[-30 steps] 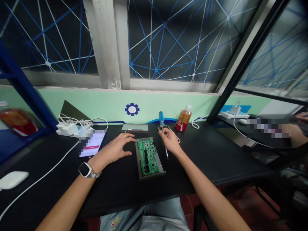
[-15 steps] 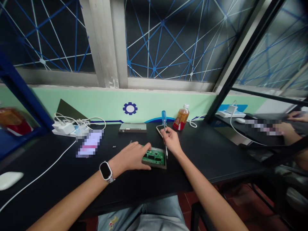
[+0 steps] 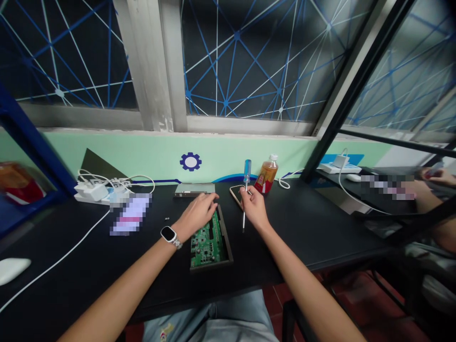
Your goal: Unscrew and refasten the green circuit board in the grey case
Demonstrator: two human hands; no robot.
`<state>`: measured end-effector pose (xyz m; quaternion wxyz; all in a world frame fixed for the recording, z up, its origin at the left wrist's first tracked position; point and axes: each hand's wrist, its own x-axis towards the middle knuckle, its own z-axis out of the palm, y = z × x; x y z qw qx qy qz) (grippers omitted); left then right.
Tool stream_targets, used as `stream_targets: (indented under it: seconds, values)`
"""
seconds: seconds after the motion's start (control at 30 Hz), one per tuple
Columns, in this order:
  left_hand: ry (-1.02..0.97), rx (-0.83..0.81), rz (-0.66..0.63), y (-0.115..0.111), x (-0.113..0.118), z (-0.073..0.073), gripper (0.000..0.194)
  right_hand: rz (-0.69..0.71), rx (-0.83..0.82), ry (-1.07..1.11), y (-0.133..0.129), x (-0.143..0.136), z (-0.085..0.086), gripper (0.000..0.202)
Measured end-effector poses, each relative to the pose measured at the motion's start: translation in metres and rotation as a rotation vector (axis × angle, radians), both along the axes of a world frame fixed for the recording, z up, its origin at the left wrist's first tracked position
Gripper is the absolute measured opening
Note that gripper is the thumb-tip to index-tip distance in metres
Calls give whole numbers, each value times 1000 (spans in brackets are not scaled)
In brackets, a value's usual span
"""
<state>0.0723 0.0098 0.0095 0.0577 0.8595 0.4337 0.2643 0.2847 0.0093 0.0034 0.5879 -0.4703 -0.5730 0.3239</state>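
A green circuit board (image 3: pixel 206 244) sits in a dark metal tray (image 3: pixel 225 237) on the black table. My left hand (image 3: pixel 197 213) lies over the tray's far end with its fingers spread and hides that part; whether it grips the edge is not clear. To the right, my right hand (image 3: pixel 252 204) pinches a screwdriver (image 3: pixel 247 172), its blue handle up and its shaft pointing down beside the tray, apart from the board. Small screws (image 3: pixel 167 218) lie left of my left hand.
Behind are a metal cover (image 3: pixel 188 191), a phone (image 3: pixel 235 194) and a drink bottle (image 3: pixel 267 175). At left are a power strip (image 3: pixel 94 192), a blurred-out screen (image 3: pixel 131 216) and a white mouse (image 3: pixel 13 270). Another person's arm (image 3: pixel 436 204) is at far right.
The tray with the board has turned lengthwise and come nearer to me. My left hand has shifted to its far end. The screwdriver is now more upright and slightly farther left at its tip.
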Motion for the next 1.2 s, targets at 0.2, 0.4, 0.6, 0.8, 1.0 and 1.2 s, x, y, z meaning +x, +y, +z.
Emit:
stream_targets:
  seconds: [0.2,0.4,0.6,0.8,1.0,1.2]
  values:
    - [-13,-65,-91,24,-29,-16,29,87,36,21,-3,-23,6,35]
    - [-47,-128,-63,29,-43,-18,26,215,142,-160,12,-52,26,31]
    - [-191,-149,-86,23,-43,-13,26,217,282,-437,24,-70,32,21]
    - [-409,-165,-158,18,-27,-8,26,175,290,-513,25,-72,25,22]
    - [-446,-197,-128,19,-26,-13,23,193,291,-510,22,-70,25,21]
    - [-445,-203,-115,20,-27,-14,24,219,284,-485,22,-68,26,23]
